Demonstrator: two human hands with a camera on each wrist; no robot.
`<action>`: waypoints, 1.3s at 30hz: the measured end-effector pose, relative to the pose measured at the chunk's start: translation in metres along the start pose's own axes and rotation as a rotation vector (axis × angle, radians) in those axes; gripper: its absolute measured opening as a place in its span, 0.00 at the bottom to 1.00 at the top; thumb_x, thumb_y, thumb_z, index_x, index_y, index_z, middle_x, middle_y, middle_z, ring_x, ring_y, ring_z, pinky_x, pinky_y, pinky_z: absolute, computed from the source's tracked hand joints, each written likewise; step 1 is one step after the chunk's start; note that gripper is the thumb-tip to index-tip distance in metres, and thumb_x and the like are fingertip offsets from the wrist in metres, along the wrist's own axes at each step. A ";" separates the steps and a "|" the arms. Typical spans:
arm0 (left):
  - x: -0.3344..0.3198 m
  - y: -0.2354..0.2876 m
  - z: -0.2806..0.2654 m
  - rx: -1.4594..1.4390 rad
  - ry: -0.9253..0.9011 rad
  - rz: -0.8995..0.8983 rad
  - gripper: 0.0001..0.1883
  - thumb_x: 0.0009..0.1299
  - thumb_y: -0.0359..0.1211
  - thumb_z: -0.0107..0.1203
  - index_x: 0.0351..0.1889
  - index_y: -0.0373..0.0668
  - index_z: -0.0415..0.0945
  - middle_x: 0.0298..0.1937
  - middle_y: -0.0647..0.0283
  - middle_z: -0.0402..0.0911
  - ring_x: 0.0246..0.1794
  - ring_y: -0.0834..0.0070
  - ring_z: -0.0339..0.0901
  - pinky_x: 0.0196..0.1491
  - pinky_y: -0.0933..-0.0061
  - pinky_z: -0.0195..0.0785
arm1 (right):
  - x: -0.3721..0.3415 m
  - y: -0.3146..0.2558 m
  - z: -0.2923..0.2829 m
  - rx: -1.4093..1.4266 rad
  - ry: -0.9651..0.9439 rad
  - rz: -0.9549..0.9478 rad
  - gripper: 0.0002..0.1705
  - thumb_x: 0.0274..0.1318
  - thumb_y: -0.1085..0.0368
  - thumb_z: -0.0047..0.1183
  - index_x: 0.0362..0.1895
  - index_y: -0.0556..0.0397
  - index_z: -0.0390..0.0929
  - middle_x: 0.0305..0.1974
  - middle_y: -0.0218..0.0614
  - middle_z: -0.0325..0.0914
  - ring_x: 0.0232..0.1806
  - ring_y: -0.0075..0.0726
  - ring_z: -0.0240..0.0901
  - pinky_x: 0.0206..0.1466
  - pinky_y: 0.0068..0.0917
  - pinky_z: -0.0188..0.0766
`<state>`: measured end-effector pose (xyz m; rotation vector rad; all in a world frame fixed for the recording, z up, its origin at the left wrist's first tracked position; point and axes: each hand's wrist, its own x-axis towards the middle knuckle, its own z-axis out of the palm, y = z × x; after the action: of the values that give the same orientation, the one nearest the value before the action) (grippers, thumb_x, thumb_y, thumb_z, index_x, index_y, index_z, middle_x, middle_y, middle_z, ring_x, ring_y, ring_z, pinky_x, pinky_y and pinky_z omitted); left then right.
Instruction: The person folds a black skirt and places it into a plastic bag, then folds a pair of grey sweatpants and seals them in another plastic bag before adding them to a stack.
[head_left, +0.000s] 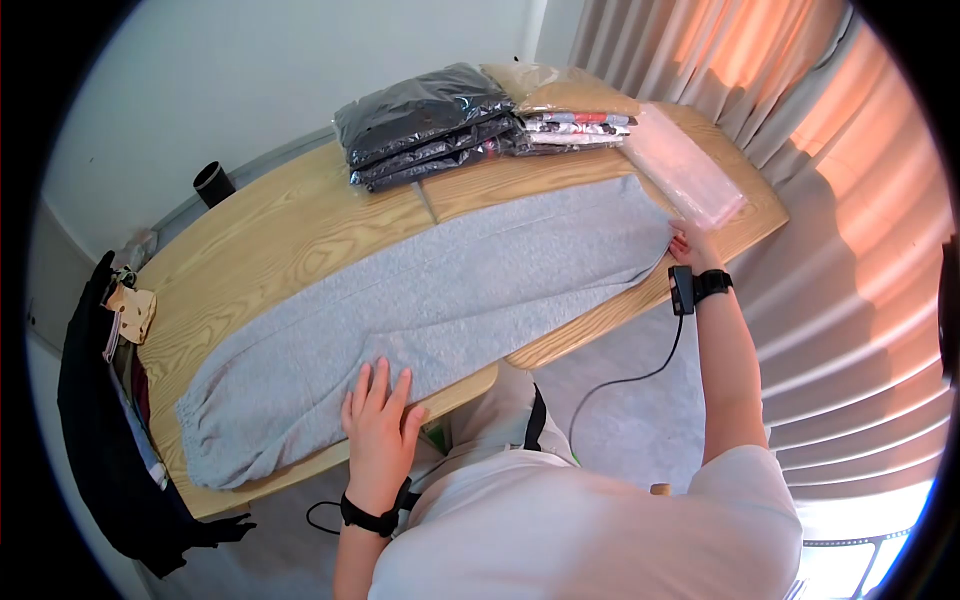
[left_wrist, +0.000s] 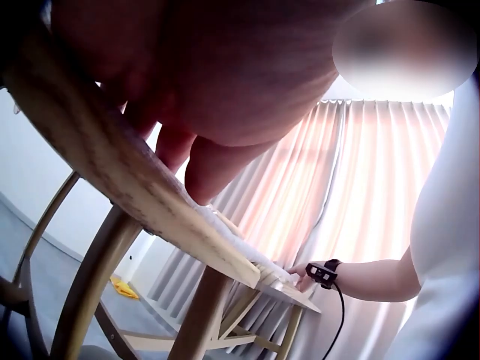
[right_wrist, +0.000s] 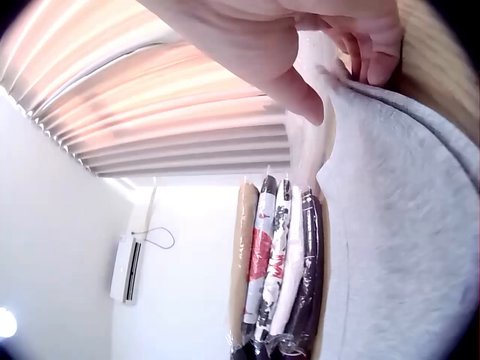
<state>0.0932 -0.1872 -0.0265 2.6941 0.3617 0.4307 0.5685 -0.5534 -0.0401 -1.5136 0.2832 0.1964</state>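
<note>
Grey sweatpants (head_left: 450,270) lie folded lengthwise across the wooden table, with the gathered cuff end at the left and the wider end at the right. My left hand (head_left: 380,415) rests on their near edge, fingers spread and fairly straight; in the left wrist view that hand (left_wrist: 225,82) shows dark above the table edge. At the right end my right hand (head_left: 688,242) holds the near corner of the sweatpants. In the right wrist view its curled fingers (right_wrist: 375,60) are at the raised fabric edge, with the thumb apart from them.
Dark bagged garments (head_left: 430,120) are stacked at the back beside a tan bagged garment (head_left: 560,88) on patterned ones. A pinkish plastic package (head_left: 685,165) lies at the right. Dark clothing (head_left: 90,400) hangs at the left end. A cable (head_left: 625,380) trails from the right wrist camera.
</note>
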 end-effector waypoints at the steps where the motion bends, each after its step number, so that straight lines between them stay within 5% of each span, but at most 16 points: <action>1: 0.000 0.000 0.000 0.004 0.001 -0.003 0.23 0.65 0.33 0.54 0.59 0.42 0.69 0.66 0.51 0.61 0.68 0.52 0.53 0.66 0.50 0.43 | 0.006 -0.001 0.002 0.051 -0.041 0.074 0.12 0.48 0.65 0.62 0.36 0.50 0.71 0.28 0.30 0.72 0.28 0.28 0.71 0.33 0.24 0.72; 6: 0.001 0.001 -0.002 -0.002 -0.012 -0.013 0.23 0.65 0.33 0.54 0.59 0.42 0.69 0.67 0.52 0.61 0.68 0.53 0.53 0.66 0.50 0.43 | -0.022 -0.016 0.050 0.178 -0.071 0.126 0.13 0.57 0.61 0.55 0.42 0.55 0.72 0.38 0.35 0.77 0.37 0.39 0.75 0.39 0.37 0.76; 9: 0.000 0.001 -0.001 -0.002 -0.009 -0.016 0.23 0.65 0.33 0.54 0.59 0.43 0.69 0.67 0.52 0.61 0.68 0.53 0.53 0.66 0.51 0.44 | -0.032 -0.021 0.063 -0.027 -0.007 0.035 0.18 0.60 0.60 0.51 0.49 0.58 0.71 0.46 0.38 0.76 0.46 0.40 0.73 0.47 0.39 0.74; 11: 0.000 0.000 0.000 -0.006 -0.002 -0.021 0.23 0.65 0.33 0.54 0.59 0.43 0.70 0.67 0.52 0.61 0.68 0.53 0.53 0.66 0.51 0.44 | -0.088 -0.037 0.081 0.107 -0.332 -0.310 0.22 0.61 0.58 0.49 0.54 0.60 0.69 0.49 0.39 0.74 0.49 0.35 0.71 0.51 0.33 0.71; 15: 0.000 0.001 0.000 0.001 0.002 -0.012 0.22 0.65 0.33 0.54 0.58 0.43 0.70 0.67 0.53 0.61 0.69 0.54 0.53 0.66 0.52 0.44 | -0.172 -0.025 0.111 -0.601 -0.397 -0.571 0.16 0.61 0.63 0.45 0.49 0.58 0.74 0.29 0.24 0.73 0.31 0.18 0.63 0.38 0.23 0.66; 16: 0.000 0.001 0.000 0.000 -0.005 -0.009 0.22 0.65 0.33 0.54 0.58 0.43 0.70 0.67 0.53 0.61 0.69 0.54 0.53 0.66 0.52 0.44 | -0.223 -0.034 0.127 -0.815 -0.450 -0.638 0.20 0.58 0.66 0.47 0.54 0.57 0.71 0.38 0.32 0.77 0.40 0.23 0.69 0.46 0.25 0.67; 17: 0.000 0.000 0.001 0.004 0.000 -0.010 0.22 0.65 0.33 0.54 0.58 0.43 0.70 0.67 0.53 0.61 0.69 0.54 0.53 0.66 0.51 0.44 | -0.199 0.000 0.126 -0.675 -0.662 -1.032 0.26 0.53 0.69 0.49 0.59 0.51 0.68 0.54 0.42 0.72 0.57 0.37 0.67 0.59 0.30 0.62; 18: 0.000 0.000 0.002 0.007 0.007 -0.013 0.22 0.64 0.32 0.55 0.58 0.43 0.70 0.67 0.53 0.61 0.68 0.54 0.53 0.66 0.51 0.44 | -0.203 0.012 0.128 -0.981 -0.704 -1.063 0.30 0.50 0.68 0.51 0.62 0.44 0.67 0.65 0.45 0.59 0.69 0.46 0.51 0.69 0.37 0.49; 21: 0.001 0.001 0.001 0.020 -0.001 -0.020 0.23 0.64 0.32 0.55 0.59 0.44 0.70 0.67 0.54 0.61 0.68 0.54 0.53 0.66 0.51 0.44 | -0.210 0.038 0.132 -1.250 -0.711 -0.984 0.36 0.46 0.72 0.53 0.64 0.43 0.64 0.67 0.43 0.56 0.69 0.49 0.51 0.68 0.39 0.50; 26: 0.000 -0.001 0.002 0.014 0.002 -0.006 0.23 0.65 0.35 0.54 0.59 0.44 0.69 0.66 0.52 0.61 0.68 0.54 0.53 0.65 0.46 0.44 | -0.198 0.036 0.131 -1.138 -0.716 -0.983 0.29 0.50 0.68 0.52 0.61 0.46 0.67 0.63 0.43 0.63 0.67 0.48 0.55 0.67 0.37 0.52; 28: 0.001 -0.001 0.002 0.006 0.011 0.000 0.23 0.65 0.35 0.54 0.59 0.44 0.69 0.66 0.52 0.61 0.68 0.54 0.53 0.65 0.46 0.43 | -0.176 0.019 0.128 -0.953 -0.793 -0.688 0.21 0.61 0.60 0.47 0.58 0.50 0.69 0.57 0.41 0.70 0.59 0.42 0.66 0.61 0.35 0.61; 30: 0.000 -0.001 0.001 -0.004 0.003 -0.008 0.23 0.65 0.34 0.54 0.59 0.44 0.69 0.67 0.52 0.61 0.68 0.54 0.53 0.65 0.46 0.43 | -0.155 -0.003 0.119 -0.304 -0.585 -0.170 0.19 0.65 0.57 0.43 0.54 0.54 0.71 0.50 0.34 0.75 0.49 0.32 0.72 0.52 0.28 0.67; 33: -0.001 -0.002 0.003 -0.004 0.016 -0.001 0.23 0.64 0.34 0.55 0.59 0.45 0.69 0.67 0.52 0.61 0.68 0.54 0.53 0.65 0.46 0.43 | -0.197 -0.061 0.129 0.094 -0.548 -0.189 0.19 0.66 0.57 0.43 0.52 0.57 0.72 0.49 0.30 0.74 0.48 0.24 0.70 0.49 0.24 0.68; 37: 0.000 -0.001 0.002 -0.008 0.011 -0.005 0.23 0.64 0.34 0.55 0.59 0.45 0.69 0.67 0.52 0.61 0.68 0.54 0.53 0.65 0.46 0.43 | -0.188 -0.057 0.136 -0.144 -0.455 -0.515 0.20 0.64 0.60 0.43 0.57 0.56 0.68 0.50 0.36 0.75 0.49 0.33 0.72 0.52 0.28 0.67; 39: 0.000 -0.001 0.002 0.002 0.020 -0.007 0.24 0.63 0.32 0.56 0.59 0.44 0.70 0.66 0.54 0.62 0.68 0.54 0.53 0.66 0.51 0.44 | -0.199 -0.034 0.151 -0.723 -0.533 -1.016 0.24 0.61 0.62 0.45 0.62 0.48 0.65 0.51 0.40 0.75 0.50 0.45 0.73 0.54 0.30 0.66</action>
<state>0.0941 -0.1872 -0.0286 2.6916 0.3777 0.4556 0.3983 -0.3949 0.0583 -2.0456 -1.0799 -0.1401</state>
